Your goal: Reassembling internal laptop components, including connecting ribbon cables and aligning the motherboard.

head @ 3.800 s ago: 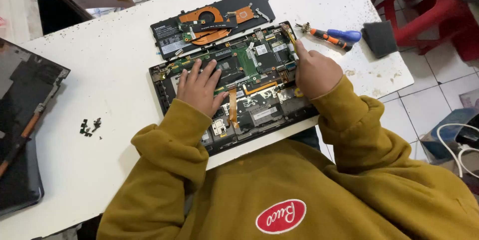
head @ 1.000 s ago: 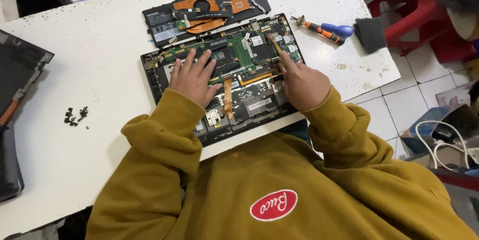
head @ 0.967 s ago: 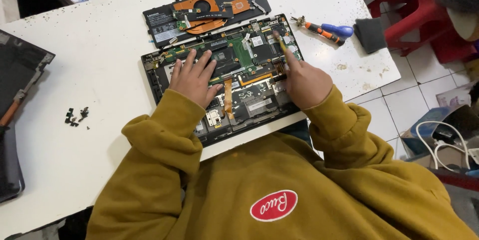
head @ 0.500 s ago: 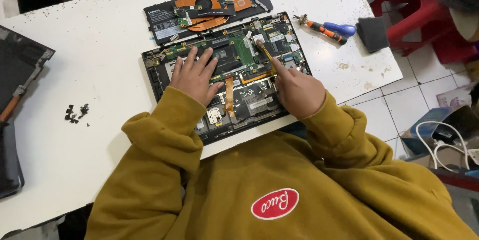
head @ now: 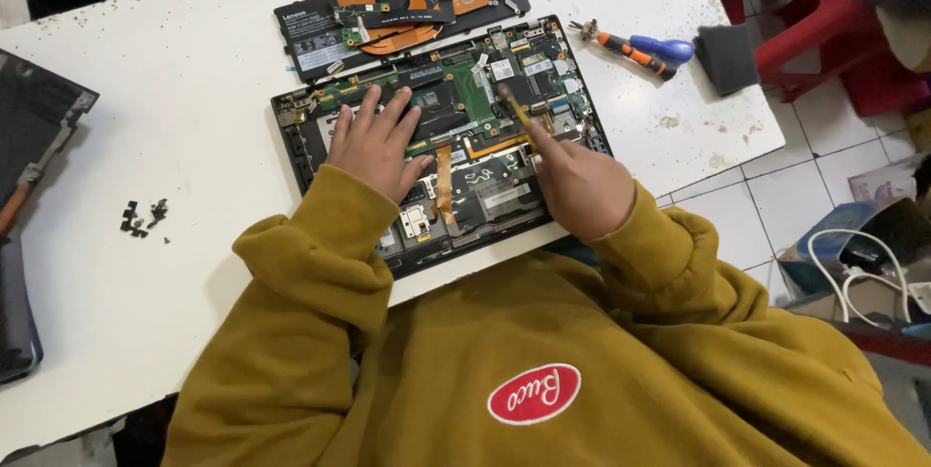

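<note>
An opened black laptop base (head: 291, 142) lies on the white table (head: 145, 302) with its green circuit board and orange ribbon cables bare. My left hand (head: 373, 142) rests flat on the board's left half, fingers spread, holding nothing. My right hand (head: 582, 186) is over the right half and grips a thin yellowish tool (head: 514, 110), whose tip points at the middle of the board. Both sleeves are mustard yellow.
A black panel with a copper fan and heat pipe (head: 398, 6) lies behind the laptop. An orange and blue screwdriver (head: 635, 48) and a dark grey block (head: 727, 58) lie at the right. Small black screws (head: 144, 218) sit left, near a dark cover (head: 34, 128). A red stool (head: 824, 31) stands beyond the table.
My right hand has moved from the laptop's right edge toward the middle of the board, bringing the thin tool with it. My left hand has stayed flat on the left half.
</note>
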